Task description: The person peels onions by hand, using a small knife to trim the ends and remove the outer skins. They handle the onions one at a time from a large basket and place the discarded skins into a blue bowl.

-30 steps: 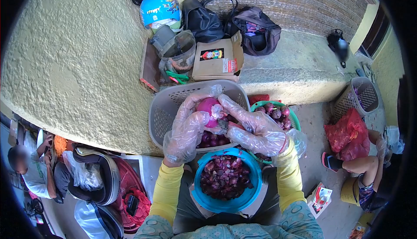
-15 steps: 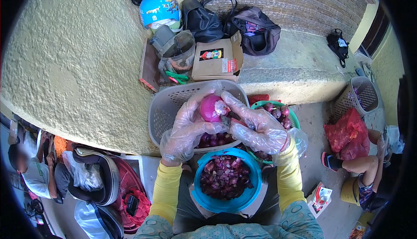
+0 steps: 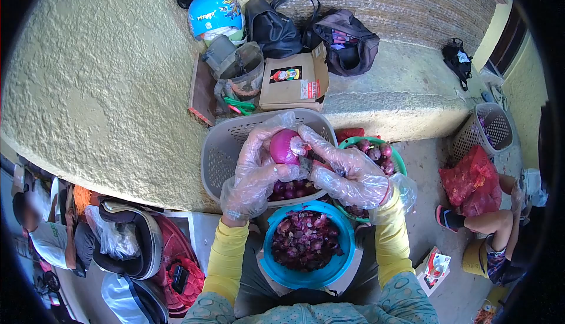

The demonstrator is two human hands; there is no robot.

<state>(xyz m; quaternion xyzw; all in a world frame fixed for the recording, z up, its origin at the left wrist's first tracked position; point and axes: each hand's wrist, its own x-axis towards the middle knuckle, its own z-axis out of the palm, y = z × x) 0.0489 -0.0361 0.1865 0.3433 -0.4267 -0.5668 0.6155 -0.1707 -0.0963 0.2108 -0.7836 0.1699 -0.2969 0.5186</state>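
A peeled purple onion [image 3: 283, 147] is held in my left hand [image 3: 257, 162], gloved in clear plastic, above a grey basket [image 3: 219, 158] with more onions [image 3: 289, 190] in it. My right hand [image 3: 355, 171], gloved too, is closed on a small knife [image 3: 305, 164], its dark blade against the onion's root end. Below both hands, a blue basin [image 3: 347, 247] contains onion skins [image 3: 306, 238]. Beside my right hand a green basket [image 3: 402, 162] holds unpeeled onions [image 3: 376, 152].
On the ledge are a cardboard box [image 3: 288, 97], dark bags [image 3: 347, 41] and a blue helmet [image 3: 215, 15]. A red net sack [image 3: 471, 180] and a seated person [image 3: 500, 230] are at the right. Another person [image 3: 53, 236] sits at the far left.
My left hand and its wrist have shifted slightly to the right, and the onion has tilted a little. My right hand looks almost unmoved.
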